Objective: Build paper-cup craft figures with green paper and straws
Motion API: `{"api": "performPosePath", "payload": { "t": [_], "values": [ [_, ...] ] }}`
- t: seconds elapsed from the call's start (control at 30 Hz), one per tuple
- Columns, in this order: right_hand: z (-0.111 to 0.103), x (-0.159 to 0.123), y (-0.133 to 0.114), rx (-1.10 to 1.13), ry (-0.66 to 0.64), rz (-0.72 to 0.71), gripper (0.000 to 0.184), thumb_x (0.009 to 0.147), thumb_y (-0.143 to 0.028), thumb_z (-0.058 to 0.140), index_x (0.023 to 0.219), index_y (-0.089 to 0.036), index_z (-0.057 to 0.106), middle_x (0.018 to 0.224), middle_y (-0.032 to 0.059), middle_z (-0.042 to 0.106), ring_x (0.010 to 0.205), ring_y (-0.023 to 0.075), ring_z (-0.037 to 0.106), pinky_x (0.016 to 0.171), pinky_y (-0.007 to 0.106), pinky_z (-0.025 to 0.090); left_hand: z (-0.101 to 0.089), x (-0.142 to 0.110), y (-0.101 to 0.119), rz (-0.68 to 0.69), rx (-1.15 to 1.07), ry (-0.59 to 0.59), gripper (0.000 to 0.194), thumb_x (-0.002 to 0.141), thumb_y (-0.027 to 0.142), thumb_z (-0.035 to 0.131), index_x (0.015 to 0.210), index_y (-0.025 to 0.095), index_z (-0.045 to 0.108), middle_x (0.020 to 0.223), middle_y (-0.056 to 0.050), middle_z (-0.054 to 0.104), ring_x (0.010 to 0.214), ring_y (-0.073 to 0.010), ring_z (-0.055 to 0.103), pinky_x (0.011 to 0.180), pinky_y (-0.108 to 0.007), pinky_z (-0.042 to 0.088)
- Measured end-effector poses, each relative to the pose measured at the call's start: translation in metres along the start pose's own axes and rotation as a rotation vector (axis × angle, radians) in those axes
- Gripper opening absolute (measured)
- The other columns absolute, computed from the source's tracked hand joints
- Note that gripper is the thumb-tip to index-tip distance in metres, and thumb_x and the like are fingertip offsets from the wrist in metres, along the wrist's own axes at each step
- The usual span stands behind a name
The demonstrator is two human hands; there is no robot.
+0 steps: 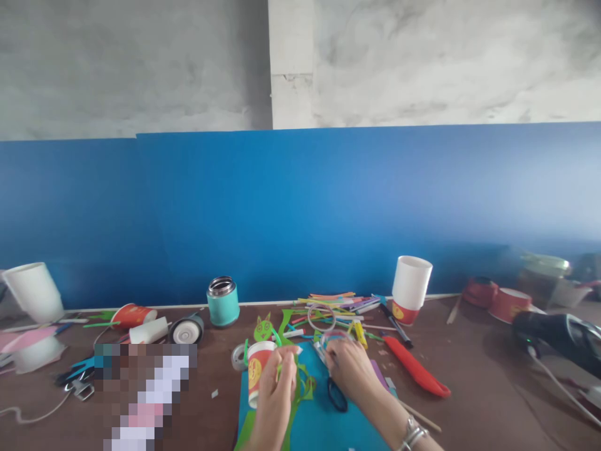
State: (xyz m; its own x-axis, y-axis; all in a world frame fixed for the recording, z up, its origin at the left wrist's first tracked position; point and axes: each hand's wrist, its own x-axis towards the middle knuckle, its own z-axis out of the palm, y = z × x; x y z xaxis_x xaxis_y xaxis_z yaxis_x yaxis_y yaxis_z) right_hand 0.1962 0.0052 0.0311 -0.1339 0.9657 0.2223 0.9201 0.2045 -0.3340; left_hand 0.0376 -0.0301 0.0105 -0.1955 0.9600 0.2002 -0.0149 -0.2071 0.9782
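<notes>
My left hand [278,383] is closed in a pinch beside a red-and-white paper cup [259,369] with green strips at its rim. A small whitish bit shows at its fingertips; I cannot make out what it is. Over a blue sheet [319,426], my right hand [348,366] reaches down with curled fingers. Below its fingers lie scissors with dark handles [337,397], and a clear tape roll [334,337] shows just behind. What the right fingers grip is hidden. Green paper cutouts [306,383] lie between the hands, and a green cat-face cutout [263,328] stands behind the cup.
Pens and coloured sticks [345,305] are heaped at the back. A teal jar [223,302], stacked white cups [412,282] and a red pouch [417,369] surround the work. At far right sits a black device [556,338] with a cable. A grey tape roll [238,357] lies left.
</notes>
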Motion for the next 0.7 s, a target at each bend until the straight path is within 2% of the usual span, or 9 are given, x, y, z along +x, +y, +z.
{"api": "performPosePath", "payload": {
  "t": [0.07,0.13,0.2,0.27,0.33,0.4,0.47,0.57,0.7],
  "values": [
    [0.004,0.002,0.005,-0.029,-0.021,0.042,0.012,0.072,-0.009,0.054,0.067,-0.016,0.063,0.085,0.0133,0.067,0.092,0.0292,0.06,0.081,0.037,0.039,0.003,0.002,-0.005,-0.128,-0.184,-0.102,0.055,0.075,0.068,0.05,0.093,0.017,0.06,0.056,0.007,0.039,0.039,-0.0057,0.03,0.037,-0.019,0.026],
    [0.006,0.002,0.003,0.106,0.02,0.017,0.011,0.073,-0.012,0.056,0.072,-0.016,0.067,0.093,0.0131,0.067,0.097,0.029,0.058,0.083,0.036,0.039,0.005,0.001,-0.009,-0.198,-0.289,-0.149,0.057,0.075,0.069,0.051,0.097,0.017,0.059,0.057,0.007,0.04,0.038,-0.0047,0.027,0.036,-0.019,0.021],
    [0.006,0.003,-0.003,0.393,0.003,-0.03,0.016,0.078,-0.022,0.053,0.077,-0.017,0.068,0.087,0.0086,0.067,0.089,0.0237,0.06,0.078,0.032,0.042,0.006,-0.001,-0.009,-0.259,-0.328,-0.117,0.057,0.073,0.069,0.054,0.099,0.018,0.06,0.056,0.006,0.043,0.038,-0.0053,0.029,0.036,-0.019,0.022],
    [0.006,0.003,-0.01,0.691,-0.081,-0.035,0.023,0.079,-0.031,0.051,0.076,-0.016,0.068,0.075,0.0049,0.066,0.075,0.0196,0.059,0.068,0.028,0.043,0.007,-0.004,-0.007,-0.323,-0.356,-0.046,0.059,0.069,0.07,0.058,0.097,0.018,0.061,0.057,0.005,0.046,0.04,-0.0066,0.036,0.037,-0.019,0.025],
    [0.006,0.003,-0.014,0.879,-0.14,0.012,0.024,0.075,-0.034,0.054,0.073,-0.014,0.068,0.069,0.0037,0.065,0.069,0.0181,0.058,0.063,0.026,0.041,0.008,-0.005,-0.003,-0.365,-0.369,0.001,0.058,0.066,0.07,0.061,0.093,0.019,0.061,0.058,0.004,0.05,0.041,-0.0072,0.041,0.037,-0.019,0.027],
    [0.006,0.003,-0.015,0.99,-0.157,0.043,0.024,0.073,-0.032,0.055,0.074,-0.013,0.069,0.071,0.0039,0.065,0.071,0.0176,0.057,0.063,0.026,0.041,0.009,-0.006,-0.001,-0.357,-0.374,-0.007,0.057,0.065,0.071,0.061,0.091,0.02,0.062,0.056,0.005,0.048,0.039,-0.0064,0.037,0.035,-0.018,0.023],
    [0.008,0.002,-0.014,1.042,-0.171,0.059,0.023,0.072,-0.031,0.055,0.076,-0.013,0.069,0.071,0.0038,0.065,0.071,0.0172,0.057,0.064,0.026,0.04,0.01,-0.006,0.001,-0.337,-0.376,-0.026,0.057,0.067,0.071,0.059,0.093,0.02,0.061,0.052,0.006,0.045,0.037,-0.0058,0.032,0.034,-0.018,0.019],
    [0.01,0.002,-0.015,0.994,-0.14,0.032,0.018,0.072,-0.031,0.056,0.07,-0.015,0.065,0.07,0.0033,0.063,0.067,0.0167,0.056,0.062,0.027,0.041,0.01,-0.005,-0.002,-0.347,-0.373,-0.006,0.056,0.068,0.07,0.059,0.094,0.02,0.062,0.054,0.005,0.046,0.039,-0.007,0.036,0.035,-0.019,0.021],
    [0.006,-0.004,-0.023,0.739,0.089,-0.138,0.011,0.075,-0.02,0.052,0.066,-0.018,0.057,0.08,0.0052,0.062,0.079,0.0197,0.057,0.073,0.031,0.042,0.011,-0.002,-0.016,-0.35,-0.326,-0.013,0.063,0.067,0.074,0.056,0.096,0.018,0.062,0.056,0.003,0.051,0.039,-0.0073,0.039,0.035,-0.019,0.024]
  ]
}}
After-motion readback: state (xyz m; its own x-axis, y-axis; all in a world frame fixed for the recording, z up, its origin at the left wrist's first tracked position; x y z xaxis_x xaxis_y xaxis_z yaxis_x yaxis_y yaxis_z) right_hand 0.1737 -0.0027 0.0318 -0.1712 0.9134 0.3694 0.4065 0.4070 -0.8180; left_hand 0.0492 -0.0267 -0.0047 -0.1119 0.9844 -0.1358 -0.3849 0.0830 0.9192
